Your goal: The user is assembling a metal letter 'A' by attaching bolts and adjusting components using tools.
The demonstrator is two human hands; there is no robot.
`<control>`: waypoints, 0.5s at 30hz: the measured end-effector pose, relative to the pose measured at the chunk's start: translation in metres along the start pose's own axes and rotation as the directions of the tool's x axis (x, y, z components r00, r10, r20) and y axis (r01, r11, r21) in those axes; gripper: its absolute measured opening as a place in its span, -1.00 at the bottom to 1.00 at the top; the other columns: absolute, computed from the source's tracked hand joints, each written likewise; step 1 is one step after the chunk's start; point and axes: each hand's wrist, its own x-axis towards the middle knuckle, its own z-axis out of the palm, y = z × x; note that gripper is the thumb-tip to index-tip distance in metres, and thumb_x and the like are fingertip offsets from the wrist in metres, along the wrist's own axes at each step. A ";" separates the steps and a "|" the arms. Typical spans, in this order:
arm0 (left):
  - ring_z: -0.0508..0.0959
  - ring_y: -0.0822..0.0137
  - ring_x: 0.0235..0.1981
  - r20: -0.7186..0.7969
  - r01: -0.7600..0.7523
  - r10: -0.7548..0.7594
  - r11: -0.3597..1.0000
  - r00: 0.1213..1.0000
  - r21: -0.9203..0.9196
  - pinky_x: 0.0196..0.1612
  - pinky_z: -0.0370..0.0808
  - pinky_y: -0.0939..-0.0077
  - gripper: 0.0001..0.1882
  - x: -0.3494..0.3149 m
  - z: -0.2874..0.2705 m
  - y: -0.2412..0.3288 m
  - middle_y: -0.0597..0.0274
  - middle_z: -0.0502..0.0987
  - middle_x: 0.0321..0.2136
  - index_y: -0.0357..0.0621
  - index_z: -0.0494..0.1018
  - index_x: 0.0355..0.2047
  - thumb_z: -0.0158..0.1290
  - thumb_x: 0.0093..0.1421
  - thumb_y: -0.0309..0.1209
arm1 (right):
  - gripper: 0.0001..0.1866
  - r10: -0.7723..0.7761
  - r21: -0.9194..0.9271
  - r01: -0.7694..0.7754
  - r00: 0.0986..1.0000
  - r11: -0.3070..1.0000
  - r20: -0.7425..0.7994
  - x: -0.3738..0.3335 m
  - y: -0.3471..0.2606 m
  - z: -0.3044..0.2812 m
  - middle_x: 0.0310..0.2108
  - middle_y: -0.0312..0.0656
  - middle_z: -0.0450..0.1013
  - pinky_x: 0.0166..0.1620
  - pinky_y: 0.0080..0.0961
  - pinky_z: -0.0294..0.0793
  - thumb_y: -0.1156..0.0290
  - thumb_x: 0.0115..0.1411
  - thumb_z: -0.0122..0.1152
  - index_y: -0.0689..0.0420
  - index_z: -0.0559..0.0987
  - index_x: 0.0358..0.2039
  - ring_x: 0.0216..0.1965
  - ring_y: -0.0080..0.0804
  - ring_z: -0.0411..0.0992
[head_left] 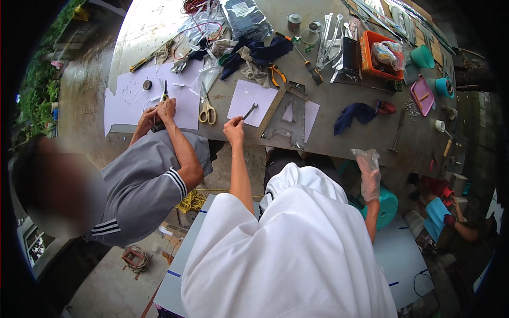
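My left hand (234, 131) is closed around the handle of a small metal wrench (251, 110). The wrench's head points up and right, over a sheet of pale paper (241, 97) near the table's front edge. To the right of it lies a metal frame (286, 116) with a pale sheet partly under it. My right hand (369, 177) is raised beside my body, short of the table edge, inside a clear crinkled plastic covering. Its fingers are blurred by the plastic, so their pose is unclear. Orange-handled pliers (277, 76) lie beyond the frame.
At my left a person in a grey shirt (143, 180) works over pale sheets with a small tool. Scissors (207, 112) lie between us. Screwdrivers, rags, an orange bin (371, 53) and a pink tray (422, 95) crowd the table (328, 114). Another person (466, 228) is at far right.
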 end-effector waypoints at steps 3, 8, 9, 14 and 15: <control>0.63 0.18 -0.26 -0.178 -0.171 0.219 0.953 0.959 0.252 -0.09 0.53 0.24 -0.78 0.006 0.004 0.014 0.09 0.68 -0.36 -0.23 0.69 -0.22 0.27 0.09 -0.51 | 0.10 -0.041 -0.122 0.041 0.999 0.992 0.010 0.009 -0.018 0.024 0.47 -0.03 0.12 0.52 -0.31 -0.27 -0.48 0.35 -0.70 0.27 0.23 0.43 0.51 -0.17 -0.02; 0.61 0.19 -0.32 0.120 -0.281 0.286 0.958 0.951 -0.060 -0.17 0.54 0.28 -0.67 -0.009 0.007 0.090 0.05 0.64 -0.30 -0.23 0.63 -0.13 0.30 0.10 -0.37 | -0.12 -0.153 -0.385 0.205 0.975 0.900 0.161 0.014 -0.050 0.068 0.44 0.07 0.14 0.50 -0.25 -0.15 -0.26 0.47 -0.56 0.23 0.23 0.43 0.49 -0.08 0.01; 0.62 0.30 -0.32 0.351 -0.279 0.338 0.937 0.873 -0.209 -0.20 0.54 0.42 -0.70 -0.023 0.011 0.109 0.13 0.65 -0.29 -0.21 0.64 -0.13 0.29 0.15 -0.34 | -0.25 -0.229 -0.490 0.275 0.961 0.827 0.153 0.015 -0.055 0.077 0.39 0.14 0.22 0.47 -0.19 0.01 -0.14 0.52 -0.38 0.22 0.30 0.39 0.45 0.02 0.11; 0.48 0.34 0.15 0.953 0.404 0.303 0.870 0.018 -0.284 0.21 0.42 0.38 -0.35 -0.112 0.021 0.179 0.16 0.48 0.15 -0.16 0.32 0.32 -0.03 0.45 0.07 | -0.38 -0.226 -0.670 0.224 0.970 0.708 0.085 0.016 -0.061 0.117 0.30 0.16 0.29 0.39 -0.12 0.14 0.01 0.46 -0.20 0.23 0.36 0.30 0.35 0.10 0.21; 0.44 0.30 0.22 0.934 0.476 0.334 0.846 -0.123 -0.240 0.28 0.38 0.34 -0.30 -0.124 0.023 0.186 0.12 0.43 0.21 -0.19 0.26 0.36 -0.09 0.47 0.10 | -0.41 -0.208 -0.700 0.186 0.977 0.690 0.055 0.017 -0.059 0.124 0.28 0.16 0.31 0.38 -0.10 0.17 0.04 0.45 -0.15 0.23 0.38 0.28 0.33 0.12 0.23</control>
